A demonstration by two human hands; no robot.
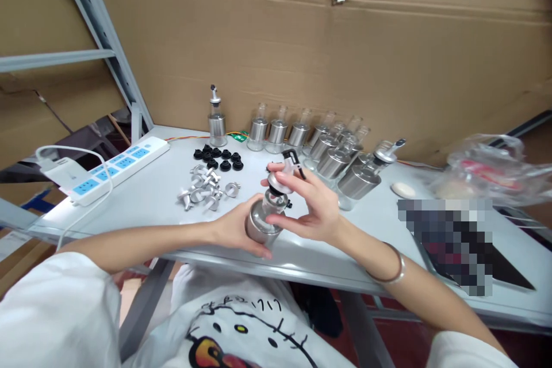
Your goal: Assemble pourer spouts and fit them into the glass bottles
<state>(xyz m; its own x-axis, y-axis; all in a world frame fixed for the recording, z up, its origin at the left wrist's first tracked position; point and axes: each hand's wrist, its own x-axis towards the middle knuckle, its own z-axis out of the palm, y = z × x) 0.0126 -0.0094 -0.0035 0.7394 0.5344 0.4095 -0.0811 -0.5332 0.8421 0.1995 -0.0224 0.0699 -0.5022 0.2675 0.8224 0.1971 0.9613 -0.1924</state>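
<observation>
Head view: bottle (261, 226), long axis aslant, neck (274, 203) up and rightward, left hand (236, 224) around it, right hand (318, 208) around pourer (279, 184).

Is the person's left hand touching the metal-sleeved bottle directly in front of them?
Touching. The head view shows the left hand wrapped around the bottle, its thumb against the near side of the sleeve.

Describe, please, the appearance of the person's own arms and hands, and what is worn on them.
The left hand and right hand wear no gloves. The left sleeve and right sleeve are white and short. A silver-coloured bangle circles the right forearm; the left forearm shows none.
</observation>
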